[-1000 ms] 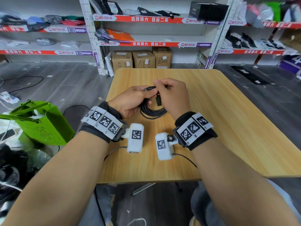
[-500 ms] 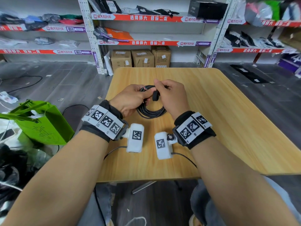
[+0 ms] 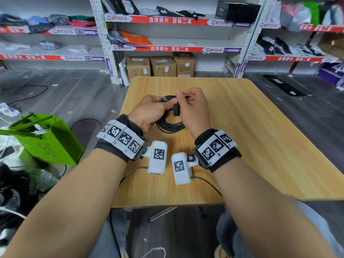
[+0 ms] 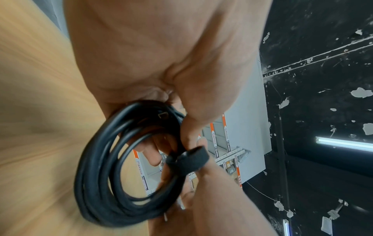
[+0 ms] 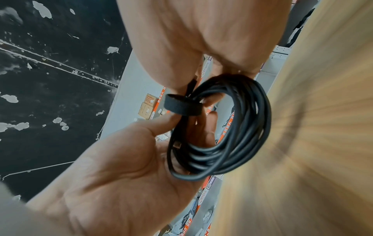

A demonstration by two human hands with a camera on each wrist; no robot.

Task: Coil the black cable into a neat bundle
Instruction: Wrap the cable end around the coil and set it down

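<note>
The black cable (image 3: pixel 170 125) is already wound into several round loops and is held upright between both hands, just above the wooden counter (image 3: pixel 260 136), near its middle. A short black strap (image 5: pixel 182 105) sits around one side of the loops as a slack ring, so the step in hand looks to be fastening the bundle.

To do this well, the loops should be kept stacked flat against one another while the strap is drawn snug. The strap's free end should be pulled tight before it is pressed down, or the ring will stay loose and the turns will fan out. The small plug (image 4: pixel 163 115) lying among the loops should stay tucked in.

The left hand (image 3: pixel 150 112) is curled round the left side of the coil, its fingers (image 5: pixel 210 123) passing through the middle of the loops. The right hand (image 3: pixel 191 110) is also closed, pinching the top of the coil beside the strap with fingers and thumb. Neither hand is free.
</note>
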